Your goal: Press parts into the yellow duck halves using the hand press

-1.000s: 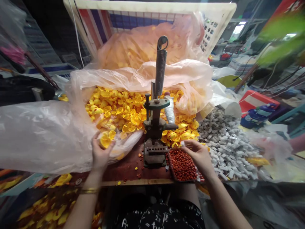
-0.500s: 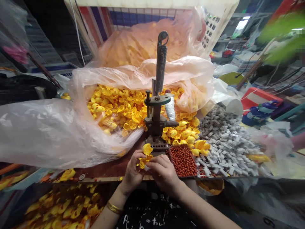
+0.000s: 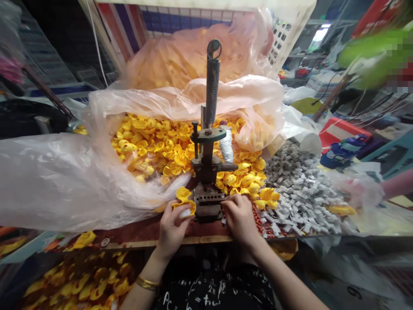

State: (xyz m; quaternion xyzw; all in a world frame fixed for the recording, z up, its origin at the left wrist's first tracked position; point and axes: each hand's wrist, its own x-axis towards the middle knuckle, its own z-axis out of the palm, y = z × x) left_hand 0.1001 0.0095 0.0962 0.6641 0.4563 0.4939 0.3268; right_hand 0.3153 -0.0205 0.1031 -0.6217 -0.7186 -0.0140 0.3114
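Observation:
My left hand point(image 3: 172, 228) grips a yellow plastic shell piece point(image 3: 183, 194) left of the hand press. A small white block point(image 3: 185, 213) sits inside the shell's lower cup, by my thumb. My right hand point(image 3: 240, 217) is closed, its fingertips at the right side of the press base, over the tray of red beads point(image 3: 257, 217). Most of that tray is hidden under the hand. Whatever the right fingers pinch, if anything, cannot be made out. The dark metal hand press point(image 3: 206, 165) stands upright between both hands, its spring on top.
Behind the press, a clear plastic bag point(image 3: 190, 97) lies open around a heap of yellow shells point(image 3: 155, 140). Grey-white blocks point(image 3: 297, 193) are piled at the right. More yellow shells point(image 3: 84, 275) lie below the table edge. A white crate point(image 3: 290, 30) stands at the back.
My hands have parted. The left moved left with the yellow shell, where a white block now shows; the right moved right to the bead tray. The view has shifted slightly.

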